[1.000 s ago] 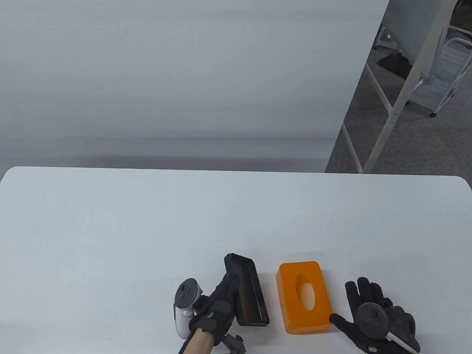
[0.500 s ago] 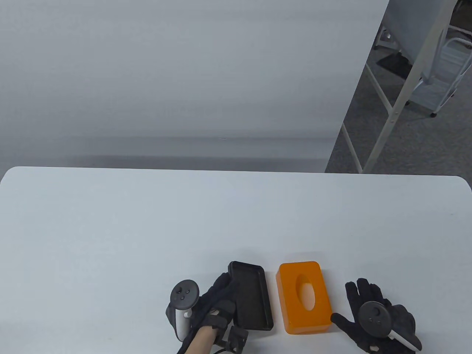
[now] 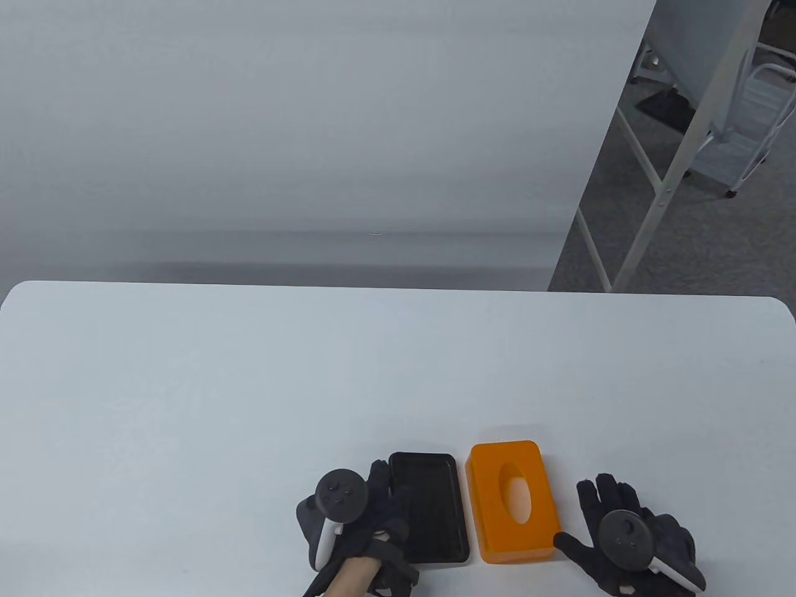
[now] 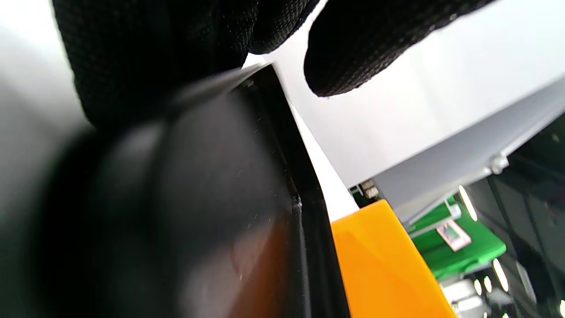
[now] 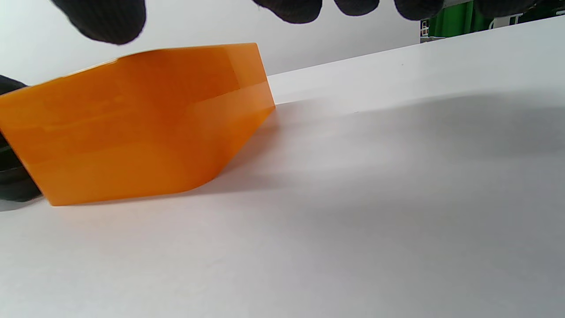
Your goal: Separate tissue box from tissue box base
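Observation:
The orange tissue box (image 3: 486, 497), with an oval slot on top, stands on the white table (image 3: 249, 385) near the front edge. The black tissue box base (image 3: 432, 510) lies flat on the table just left of it, a narrow gap between them. My left hand (image 3: 380, 491) holds the base by its left edge. In the left wrist view my fingers (image 4: 348, 48) lie over the base (image 4: 220, 198), with the box (image 4: 379, 265) beside it. My right hand (image 3: 584, 516) rests open on the table right of the box, thumb near its front corner. The right wrist view shows the box (image 5: 132, 123) standing free under my fingertips (image 5: 106, 17).
A white wall panel (image 3: 311, 124) stands behind the table's far edge. At the right, beyond the table, are white frame legs (image 3: 665, 180) and a wire cart (image 3: 752, 124) on grey carpet.
My left hand has tipped the black base from standing on its edge down to lie flat beside the orange box. The right hand has barely moved.

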{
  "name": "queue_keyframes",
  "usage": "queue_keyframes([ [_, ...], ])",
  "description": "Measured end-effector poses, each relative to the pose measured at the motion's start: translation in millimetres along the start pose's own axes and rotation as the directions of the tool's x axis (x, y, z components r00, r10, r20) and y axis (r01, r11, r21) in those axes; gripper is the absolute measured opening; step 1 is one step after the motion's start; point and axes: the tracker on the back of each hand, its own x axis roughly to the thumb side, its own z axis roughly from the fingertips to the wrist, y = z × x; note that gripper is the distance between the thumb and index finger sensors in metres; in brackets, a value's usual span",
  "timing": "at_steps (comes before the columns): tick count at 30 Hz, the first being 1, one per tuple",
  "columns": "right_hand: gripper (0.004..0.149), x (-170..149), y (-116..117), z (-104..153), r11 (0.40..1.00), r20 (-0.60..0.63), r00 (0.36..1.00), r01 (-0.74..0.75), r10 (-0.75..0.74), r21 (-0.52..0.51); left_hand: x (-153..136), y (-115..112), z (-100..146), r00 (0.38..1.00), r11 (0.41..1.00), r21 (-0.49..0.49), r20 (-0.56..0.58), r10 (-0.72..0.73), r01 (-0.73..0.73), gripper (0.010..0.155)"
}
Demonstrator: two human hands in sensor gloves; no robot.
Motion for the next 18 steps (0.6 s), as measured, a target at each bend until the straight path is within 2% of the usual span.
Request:
queue_keyframes([
  [4, 0.092, 1, 1, 0, 1.0, 0.003, 1.0, -0.002, 0.002, 0.009, 13, 5, 5, 0.976, 0.98, 0.014, 0.085, -0.201, 0.2, 0.073],
  [9, 0.092, 2, 0, 0, 1.0, 0.01, 1.0, -0.004, 0.004, 0.006, 33, 23, 14, 0.87, 0.899, 0.056, 0.235, -0.434, 0.433, 0.085],
  [12, 0.092, 4, 0, 0, 1.0, 0.018, 1.0, 0.0, 0.0, 0.003, 40, 35, 18, 0.79, 0.855, 0.001, 0.38, -0.48, 0.519, 0.097],
  [16, 0.092, 8, -3, 0, 1.0, 0.026, 1.0, 0.001, -0.001, -0.003, 49, 53, 25, 0.767, 0.846, 0.029, 0.408, -0.496, 0.532, 0.106],
  [18, 0.092, 9, -5, 1, 1.0, 0.027, 1.0, -0.004, 0.005, -0.015, 48, 56, 28, 0.736, 0.814, 0.029, 0.409, -0.539, 0.58, 0.108],
])
